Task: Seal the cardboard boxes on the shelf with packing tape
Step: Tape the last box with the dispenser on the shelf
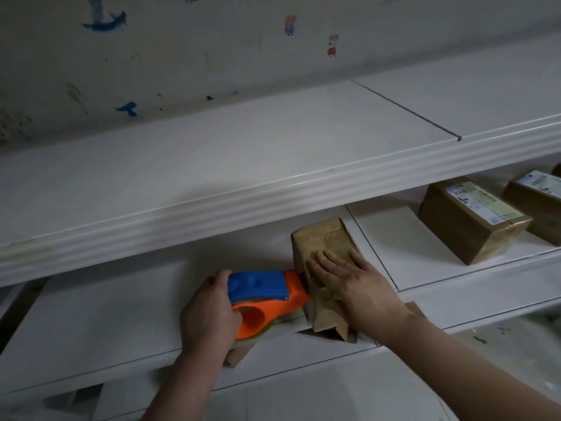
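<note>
Brown cardboard, creased and glossy with tape: the box sits on the lower white shelf, mid-seal by my reckoning. The right hand presses flat, fingers spread, while the left hand grips the orange-and-blue plastic tape dispenser against its side. Two labelled boxes farther right look finished.

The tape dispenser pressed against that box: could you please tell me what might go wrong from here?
1. The right hand only lies flat on the box, whose near end sits at the front edge of the shelf; a pull from the tape dispenser gripped in the left hand could slide the box off.
2. The box's surface looks crumpled, so the tape may crease or seal badly.
</note>
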A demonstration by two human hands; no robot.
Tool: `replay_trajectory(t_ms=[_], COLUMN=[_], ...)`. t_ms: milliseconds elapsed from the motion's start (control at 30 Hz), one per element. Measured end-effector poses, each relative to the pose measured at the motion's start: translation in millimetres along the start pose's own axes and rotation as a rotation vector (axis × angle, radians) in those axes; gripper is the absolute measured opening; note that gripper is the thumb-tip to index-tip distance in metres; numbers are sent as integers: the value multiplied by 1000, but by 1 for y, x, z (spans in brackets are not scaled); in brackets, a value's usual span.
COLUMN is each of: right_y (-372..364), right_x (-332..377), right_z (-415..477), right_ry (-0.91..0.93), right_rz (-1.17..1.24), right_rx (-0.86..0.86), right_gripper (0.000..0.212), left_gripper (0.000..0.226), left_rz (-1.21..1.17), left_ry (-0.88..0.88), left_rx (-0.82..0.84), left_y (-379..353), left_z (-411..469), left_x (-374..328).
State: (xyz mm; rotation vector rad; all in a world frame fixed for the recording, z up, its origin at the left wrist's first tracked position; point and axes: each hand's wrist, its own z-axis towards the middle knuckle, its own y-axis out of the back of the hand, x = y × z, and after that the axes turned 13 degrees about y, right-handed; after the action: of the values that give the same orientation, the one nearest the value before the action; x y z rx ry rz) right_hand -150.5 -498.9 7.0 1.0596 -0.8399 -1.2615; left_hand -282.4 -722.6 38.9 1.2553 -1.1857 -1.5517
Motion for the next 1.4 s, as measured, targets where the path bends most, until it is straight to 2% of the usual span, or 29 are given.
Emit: replay_trajectory(t_ms=[133,267,333,400,433,467,533,600,633,700,733,800,867,967,1033,1233,1300,1400], right_y=[-11,-10,-8,-12,-18,-26,-35,-34,-34,-33,-33,-40,-45,-50,-48,-43,-43,-40], right_x=[-2,-6,-1,7,8,8,5,-5,-10,-16,-17,-22,-27,-30,-29,-29,-29,-27], right_z=[-2,-1,1,-1,-6,-13,-30,-41,-42,-33,-24,-12,-11,-17,-19,-18,-18,-17], right_ry=[47,-5,-169,-361,-420,-473,-579,-652,-633,-452,-361,-312,-392,-325,-263,-288,-302,-305], right_rz=[14,151,493,1005,1148,1192,1136,890,741,511,455,505,606,507,449,441,443,441], right_rx=[-133,-257,-392,-486,-514,-511,-431,-295,-217,-81,-17,55,27,43,60,140,140,162], right_gripper=[61,60,60,63,63,61,60,69,83,115,122,123,119,111,111,116,117,115], left_gripper=[60,59,60,59,58,56,51,48,47,47,46,49,59,65,66,78,81,72], left_rz=[-27,-58,-82,-42,8,75,192,264,273,295,292,286,272,244,217,197,188,216], left_ry=[1,4,12,-46,-110,-171,-238,-284,-313,-378,-397,-421,-434,-393,-302,-91,-79,-122], left_rx=[45,-2,-55,-139,-188,-217,-181,-159,-177,-195,-188,-194,-137,-99,-110,-44,-22,39], left_y=[1,6,18,29,32,34,32,27,27,21,21,20,18,18,21,21,17,2], left_z=[3,0,-2,-2,-2,-3,-6,-13,-16,-18,-20,-21,-16,-2,18,77,86,85], left_x=[-1,0,-2,-8,-15,-24,-44,-64,-74,-88,-95,-103,-107,-93,-68,20,35,32])
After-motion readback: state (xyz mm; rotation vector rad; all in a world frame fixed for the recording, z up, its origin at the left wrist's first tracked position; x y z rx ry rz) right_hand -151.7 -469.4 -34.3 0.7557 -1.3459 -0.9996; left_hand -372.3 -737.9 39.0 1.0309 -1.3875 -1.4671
